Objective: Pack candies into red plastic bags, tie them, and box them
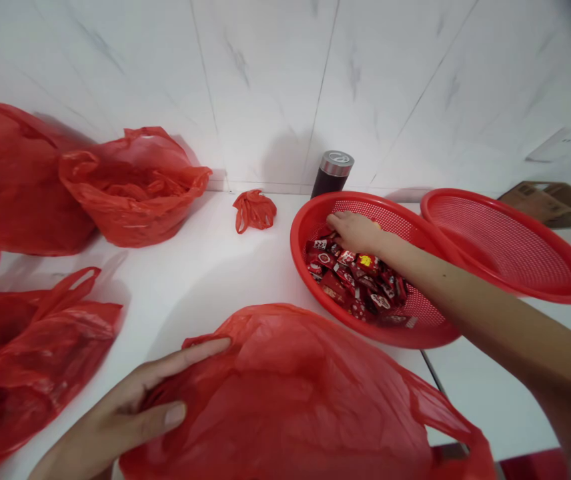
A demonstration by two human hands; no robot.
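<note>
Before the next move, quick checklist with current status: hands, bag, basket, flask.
1. Left hand touching the near red bag: ok, thumb and index finger on its left side.
2. Right hand inside the basket: ok, at the far part of the wrapped sweets.
3. Sweet secured in the right hand: cannot tell, the grasp is hidden.
4. Near bag's right handle held: not ok, neither hand is on it.
5. Black flask upright: ok, standing behind the basket.
6. Flask clear of the basket rim: cannot tell, the rim hides its base.
</note>
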